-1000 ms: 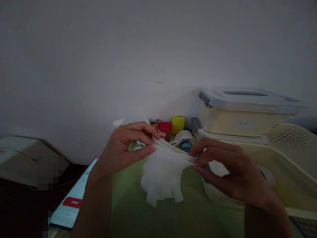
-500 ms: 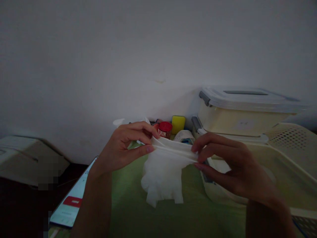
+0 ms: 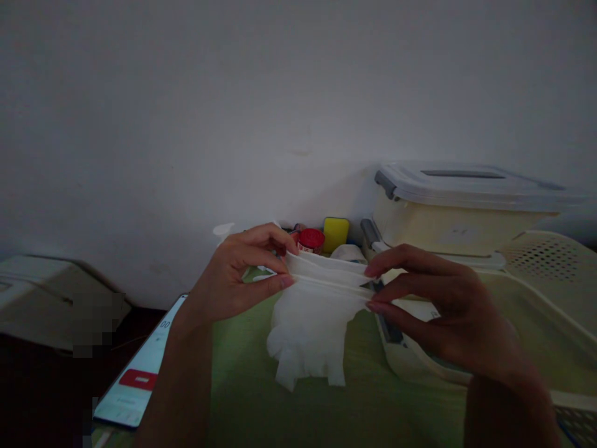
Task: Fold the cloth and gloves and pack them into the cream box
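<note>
A thin white disposable glove, or something very like one, hangs between my two hands above the green surface. Its lower end is crumpled, with finger-like ends dangling. My left hand pinches the left side of its top opening between thumb and fingers. At the right side of that edge, the fingertips and thumb of my right hand grip it too. The two layers of the opening stand slightly apart at the right.
Behind the hands are a red-lidded tin and a yellow box. Lidded storage bins are stacked at right, near a cream perforated basket. A phone lies left on the green cloth. A white box stands far left.
The top edges have been spread further apart at the right, the index finger of my right hand lifting away from its thumb. My left hand has barely moved.
</note>
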Motion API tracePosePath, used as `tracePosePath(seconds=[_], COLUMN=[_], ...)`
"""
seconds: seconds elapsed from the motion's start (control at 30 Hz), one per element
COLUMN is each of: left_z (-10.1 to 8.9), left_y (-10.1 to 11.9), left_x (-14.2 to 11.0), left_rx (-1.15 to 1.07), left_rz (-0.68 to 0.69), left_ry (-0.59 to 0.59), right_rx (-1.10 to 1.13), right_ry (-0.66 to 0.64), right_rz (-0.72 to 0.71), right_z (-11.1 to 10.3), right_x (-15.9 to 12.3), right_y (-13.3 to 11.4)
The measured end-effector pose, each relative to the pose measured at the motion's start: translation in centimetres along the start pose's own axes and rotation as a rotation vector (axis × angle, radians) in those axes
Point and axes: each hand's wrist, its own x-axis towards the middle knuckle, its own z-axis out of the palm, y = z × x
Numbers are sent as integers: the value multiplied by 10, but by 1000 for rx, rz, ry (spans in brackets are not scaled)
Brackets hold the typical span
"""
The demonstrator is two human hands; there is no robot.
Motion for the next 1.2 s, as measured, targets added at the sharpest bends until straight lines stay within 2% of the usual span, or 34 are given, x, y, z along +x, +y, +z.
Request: tracePosePath(seconds=[0.9, 1.03, 1.2], left_z=[10, 15, 17], left_y=[-1, -3, -4], left_x=[1, 1, -1], left_rx=[-6, -12, -104], left_rz=[1, -26, -161], left_ry=[166, 192, 228], right_rx=[8, -43, -134], right_ry=[88, 111, 105], right_rz=[14, 26, 29], right_z=[3, 5, 5], right_x=[2, 1, -1], right_y=[-3, -2, 1])
